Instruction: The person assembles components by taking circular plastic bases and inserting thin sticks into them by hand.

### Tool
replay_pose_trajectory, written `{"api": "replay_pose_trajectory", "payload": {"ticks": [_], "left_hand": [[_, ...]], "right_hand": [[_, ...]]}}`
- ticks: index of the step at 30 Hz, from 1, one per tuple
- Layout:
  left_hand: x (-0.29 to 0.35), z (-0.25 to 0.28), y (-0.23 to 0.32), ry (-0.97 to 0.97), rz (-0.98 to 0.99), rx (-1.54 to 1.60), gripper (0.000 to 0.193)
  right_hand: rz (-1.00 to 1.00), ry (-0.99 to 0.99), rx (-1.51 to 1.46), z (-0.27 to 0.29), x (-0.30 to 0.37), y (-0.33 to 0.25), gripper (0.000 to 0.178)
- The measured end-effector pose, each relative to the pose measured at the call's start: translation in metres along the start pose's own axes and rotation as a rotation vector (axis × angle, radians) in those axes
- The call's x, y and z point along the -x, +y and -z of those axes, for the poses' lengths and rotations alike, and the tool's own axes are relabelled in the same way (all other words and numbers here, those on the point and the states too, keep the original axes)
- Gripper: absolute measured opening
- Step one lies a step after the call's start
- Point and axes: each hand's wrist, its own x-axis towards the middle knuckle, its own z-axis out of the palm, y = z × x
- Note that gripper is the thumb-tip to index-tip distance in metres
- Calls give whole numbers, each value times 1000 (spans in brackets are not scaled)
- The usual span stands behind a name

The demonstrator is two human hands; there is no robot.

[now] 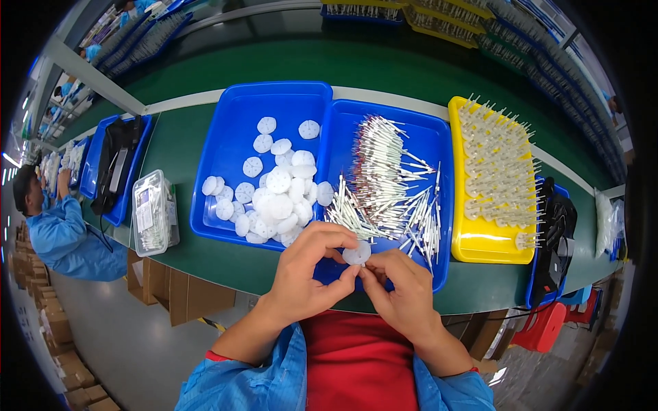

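A round white plastic disc is held up before me, over the near edge of the blue trays. My left hand grips it between thumb and fingers from the left. Pinched closed at the disc's lower right edge is my right hand; whatever lies between its fingertips is too small to make out. Beyond my left hand, a blue tray carries a heap of similar white discs. Beside it, another blue tray contains many thin white sticks, some with dark red ends.
On the right, a yellow tray bears rows of discs with upright sticks. A clear plastic box sits left. Blue trays with black items flank the green bench. A co-worker in blue is far left; a red stool stands lower right.
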Motion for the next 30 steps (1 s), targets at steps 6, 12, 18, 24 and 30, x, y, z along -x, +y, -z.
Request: {"api": "replay_pose_trajectory", "payload": {"ticks": [6, 12, 18, 24, 30], "left_hand": [[1, 4, -4, -74, -66, -124, 36], [-2, 3, -1, -67, -165, -227, 36], [5, 7, -6, -7, -7, -108, 29], [4, 6, -8, 39, 41, -71, 21], [9, 14, -5, 57, 75, -167, 15]], "right_hand": [[-8, -6, -20, 0, 1, 1, 23], [-7, -14, -19, -1, 2, 3, 21], [-10, -197, 114, 26, -12, 7, 22], [-25, -383, 394, 34, -22, 11, 16], [-9, -234, 419, 30, -16, 17, 13]]}}
